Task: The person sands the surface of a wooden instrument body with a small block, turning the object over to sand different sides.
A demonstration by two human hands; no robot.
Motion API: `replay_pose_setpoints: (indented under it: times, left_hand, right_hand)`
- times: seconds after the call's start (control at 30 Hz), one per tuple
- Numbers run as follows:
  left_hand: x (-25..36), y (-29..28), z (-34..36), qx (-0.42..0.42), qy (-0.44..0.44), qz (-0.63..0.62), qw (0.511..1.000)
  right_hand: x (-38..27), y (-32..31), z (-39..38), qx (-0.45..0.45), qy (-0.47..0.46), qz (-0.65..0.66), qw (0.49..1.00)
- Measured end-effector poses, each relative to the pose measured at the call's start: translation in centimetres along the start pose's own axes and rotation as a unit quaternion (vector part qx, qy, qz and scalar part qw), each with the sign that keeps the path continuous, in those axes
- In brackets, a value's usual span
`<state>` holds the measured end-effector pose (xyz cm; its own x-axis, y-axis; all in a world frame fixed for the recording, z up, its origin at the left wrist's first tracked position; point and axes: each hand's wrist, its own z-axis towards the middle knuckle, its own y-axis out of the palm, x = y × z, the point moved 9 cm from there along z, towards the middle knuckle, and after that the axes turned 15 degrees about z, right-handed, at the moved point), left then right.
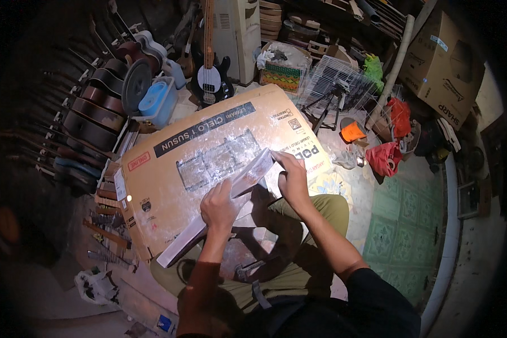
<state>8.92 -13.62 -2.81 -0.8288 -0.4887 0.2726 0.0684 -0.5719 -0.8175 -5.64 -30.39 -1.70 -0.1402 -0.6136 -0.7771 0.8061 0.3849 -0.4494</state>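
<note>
A long, narrow, pale board [185, 242] slants across my lap, from the lower left up to the right; its surface looks whitish and dusty. My left hand [217, 209] is closed around its middle, knuckles up. At the upper right end my right hand [292, 179] is closed, with thumb and fingers gripping the tip. Whether a small tool or sheet is also between those fingers cannot be seen. Beneath the board lies a large flat cardboard sheet [169, 208], smeared with white dust. Under my forearms, a dark brownish object [248, 253] sits between my legs, partly hidden.
Guitars [93, 115] stand in a row at the left, with an electric bass [209, 79] at the back. A blue tub [158, 101], a wire cage [338, 79], an orange container [352, 131] and red bags [384, 156] surround the cardboard. Wood scraps [110, 234] lie lower left.
</note>
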Motion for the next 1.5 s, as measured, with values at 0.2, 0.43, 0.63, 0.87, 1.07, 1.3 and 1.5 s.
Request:
replay_pose_setpoints:
  times: [0.2, 0.43, 0.63, 0.87, 1.07, 1.3, 1.5]
  left_hand:
    - [-0.6, -0.8, 0.3, 0.008, -0.008, -0.015, 1.0]
    - [-0.9, -0.8, 0.4, -0.006, -0.017, -0.017, 1.0]
    - [-1.3, -0.4, 0.2, -0.023, -0.01, 0.015, 1.0]
    - [-1.1, -0.4, 0.3, -0.007, -0.006, 0.018, 1.0]
    - [-0.5, 0.1, 0.1, -0.005, 0.004, 0.021, 1.0]
    - [1.2, -0.3, 0.2, -0.013, 0.016, -0.003, 1.0]
    - [0.1, 0.9, -0.8, 0.0, 0.016, 0.006, 1.0]
  right_hand:
    - [-1.8, 1.2, -0.6, -0.018, -0.017, -0.009, 1.0]
    - [-3.3, 1.7, -1.3, -0.05, 0.011, -0.008, 0.999]
    - [-4.7, 1.7, -1.6, -0.045, 0.014, 0.003, 0.999]
    - [-3.5, 1.4, -0.9, -0.019, -0.01, 0.003, 1.0]
    - [-1.0, 0.3, 0.0, 0.018, -0.015, -0.013, 1.0]
    - [-0.5, -0.5, -0.2, 0.026, 0.001, -0.01, 1.0]
    - [-1.9, -0.1, -0.3, 0.021, -0.063, -0.019, 0.998]
